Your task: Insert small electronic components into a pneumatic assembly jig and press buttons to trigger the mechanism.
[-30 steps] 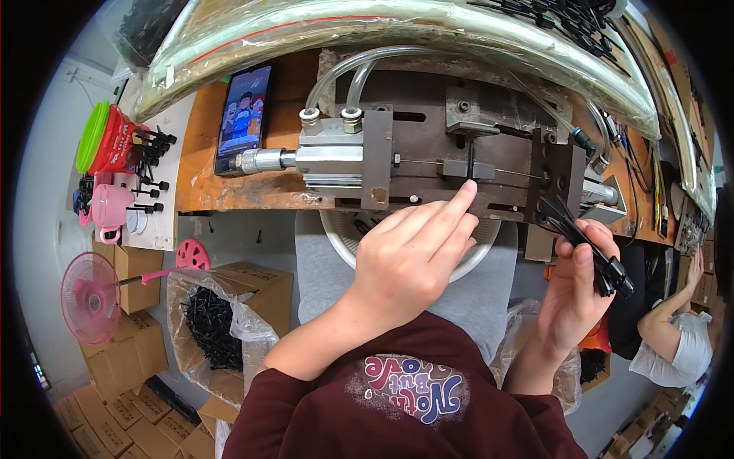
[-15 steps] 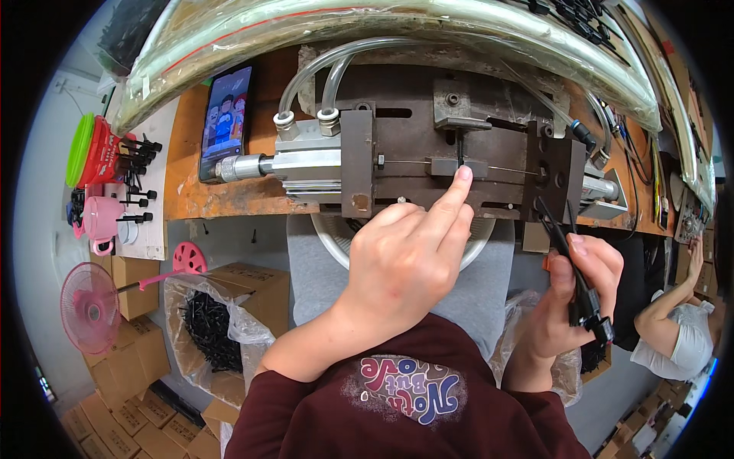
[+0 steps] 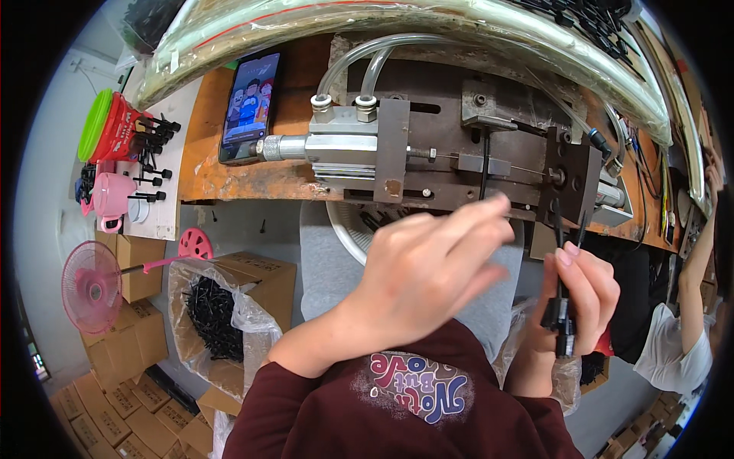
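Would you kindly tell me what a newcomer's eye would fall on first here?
Probably the dark metal fixture on the workbench, with the left hand near its front edge. Next come the right hand, holding slim black parts, and the pink fan at far left.

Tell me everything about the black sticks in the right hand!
The black sticks make a small bundle that looks like plastic. Their thin ends point up the picture, two tips spread like a V; their thicker, shiny ends are lower down. The right hand holds them between thumb and fingers, in front of the machine. I can't count them all.
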`<action>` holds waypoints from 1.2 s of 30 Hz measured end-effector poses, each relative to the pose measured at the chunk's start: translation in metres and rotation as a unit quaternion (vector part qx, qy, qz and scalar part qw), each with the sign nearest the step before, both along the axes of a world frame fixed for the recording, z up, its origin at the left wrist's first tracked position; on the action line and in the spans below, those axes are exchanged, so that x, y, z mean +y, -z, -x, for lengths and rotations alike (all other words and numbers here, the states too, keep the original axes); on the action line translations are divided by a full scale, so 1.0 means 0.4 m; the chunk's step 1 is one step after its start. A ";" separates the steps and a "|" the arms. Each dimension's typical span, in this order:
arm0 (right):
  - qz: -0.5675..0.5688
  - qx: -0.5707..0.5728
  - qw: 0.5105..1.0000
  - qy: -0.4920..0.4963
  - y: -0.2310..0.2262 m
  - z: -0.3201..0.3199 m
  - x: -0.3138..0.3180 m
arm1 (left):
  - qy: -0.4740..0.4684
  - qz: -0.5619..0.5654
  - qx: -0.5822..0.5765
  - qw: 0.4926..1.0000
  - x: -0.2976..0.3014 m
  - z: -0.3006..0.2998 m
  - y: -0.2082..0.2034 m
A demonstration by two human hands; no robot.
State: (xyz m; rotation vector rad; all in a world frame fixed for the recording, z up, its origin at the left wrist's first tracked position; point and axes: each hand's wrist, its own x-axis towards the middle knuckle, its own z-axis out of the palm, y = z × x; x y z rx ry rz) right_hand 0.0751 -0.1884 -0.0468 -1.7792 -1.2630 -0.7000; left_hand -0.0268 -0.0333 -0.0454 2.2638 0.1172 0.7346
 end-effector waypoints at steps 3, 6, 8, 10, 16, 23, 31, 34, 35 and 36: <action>0.046 0.016 0.998 -0.027 -0.005 0.017 0.001 | 0.105 0.192 -0.056 0.974 -0.024 0.035 -0.046; 0.050 0.008 0.997 -0.054 -0.002 0.031 0.013 | 0.108 0.095 -0.103 0.984 -0.011 0.042 -0.045; 0.051 -0.007 0.997 -0.056 0.001 0.031 0.017 | 0.120 0.076 -0.087 0.986 0.001 0.043 -0.054; 0.044 -0.019 0.997 -0.068 0.011 0.024 0.019 | 0.095 0.111 -0.053 0.988 -0.009 0.049 -0.058; -0.009 -0.005 0.997 -0.073 0.036 -0.017 0.005 | 0.024 0.110 -0.031 0.993 -0.029 0.041 -0.067; -0.087 0.115 0.989 -0.040 0.047 -0.018 -0.013 | -0.054 -0.077 0.027 0.995 -0.016 0.007 0.008; -0.036 0.121 0.992 -0.016 0.052 0.004 -0.019 | -0.062 -0.203 0.051 0.976 -0.010 -0.023 0.018; -0.008 0.092 0.995 -0.032 0.048 -0.006 -0.025 | -0.064 -0.204 0.075 0.974 -0.005 -0.029 -0.001; 0.005 0.079 0.996 -0.041 0.046 -0.009 -0.025 | -0.066 -0.205 0.074 0.974 -0.006 -0.030 0.000; -0.005 0.096 0.994 -0.058 0.045 -0.008 -0.021 | -0.069 -0.206 0.074 0.973 -0.007 -0.031 0.002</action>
